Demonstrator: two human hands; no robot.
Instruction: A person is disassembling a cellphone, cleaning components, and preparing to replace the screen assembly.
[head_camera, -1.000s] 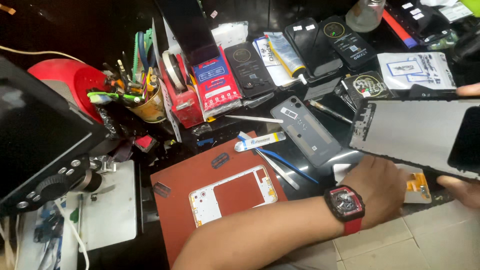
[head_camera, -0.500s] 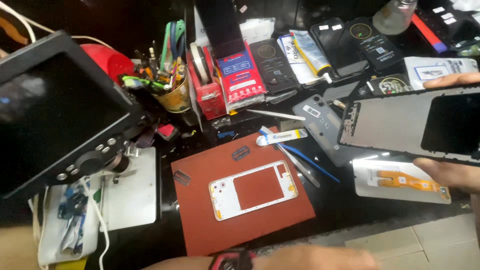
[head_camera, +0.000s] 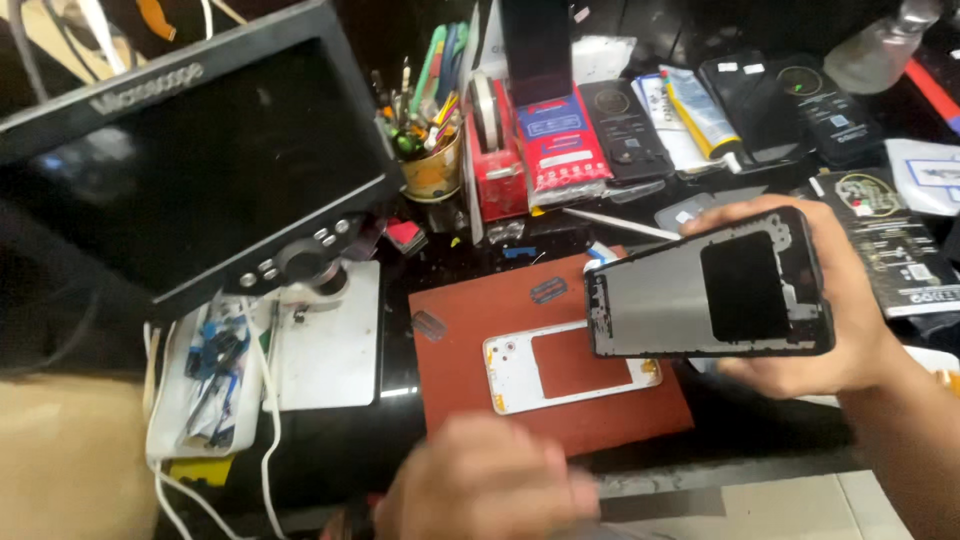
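My right hand (head_camera: 850, 340) grips a dark phone display panel (head_camera: 710, 300) by its edges and holds it tilted in the air, grey back and black patch facing me. It hangs over the right part of a red work mat (head_camera: 470, 330). A white phone middle frame (head_camera: 515, 375) lies flat on that mat, partly under the panel. My left hand (head_camera: 480, 485) is blurred at the near edge just below the mat, back of the hand up, fingers hidden.
A microscope with a large dark monitor (head_camera: 190, 150) fills the left, on a white base plate (head_camera: 320, 350). A cup of tools (head_camera: 432, 170), a red tape holder (head_camera: 495, 170), several phones (head_camera: 760, 95) and a tube (head_camera: 700, 115) crowd the back. Small blades (head_camera: 548, 290) lie on the mat.
The display panel has come left with my right hand, from beside the mat to over its right part. My left hand has drawn back from the right to the near edge.
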